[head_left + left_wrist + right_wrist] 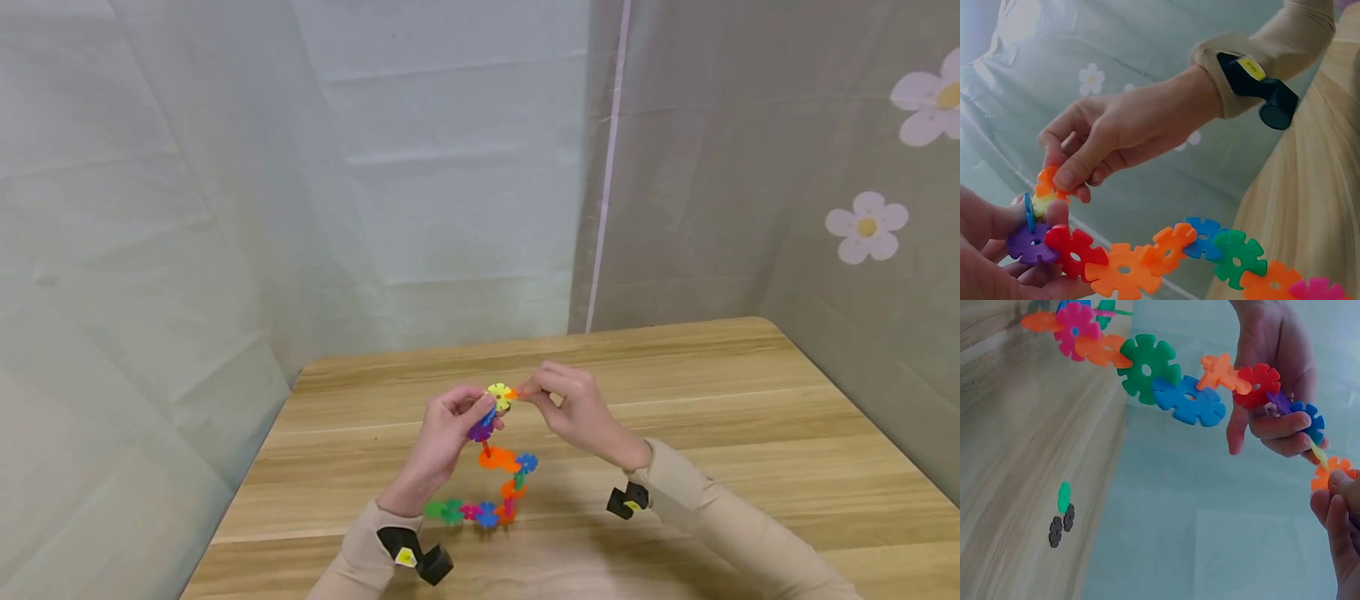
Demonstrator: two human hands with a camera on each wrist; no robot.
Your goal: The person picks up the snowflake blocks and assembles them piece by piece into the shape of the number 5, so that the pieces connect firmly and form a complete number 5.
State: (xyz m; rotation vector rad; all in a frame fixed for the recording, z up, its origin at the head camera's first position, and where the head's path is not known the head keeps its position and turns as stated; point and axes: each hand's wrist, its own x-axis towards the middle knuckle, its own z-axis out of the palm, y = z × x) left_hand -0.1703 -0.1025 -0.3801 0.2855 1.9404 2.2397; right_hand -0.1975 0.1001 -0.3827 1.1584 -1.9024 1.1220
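Note:
My left hand (442,437) grips the upper end of a chain of flower-shaped interlocking discs. At its fingers are a yellow disc (498,395), a blue disc (1314,424) and a purple disc (1033,244). With thumb and fingertips my right hand (576,410) pinches an orange disc (1046,181) against the yellow one's edge; how deep the slots mesh cannot be told. Below the left hand, a red disc (1076,253) leads into the rest of the chain, which hangs and curves leftward to green discs (452,511) low in the head view.
A wooden table (720,467) lies beneath both hands. In the right wrist view, a loose green disc (1064,497) and two dark discs (1055,532) appear on the wood. Pale cloth (450,183) hangs behind and at the sides.

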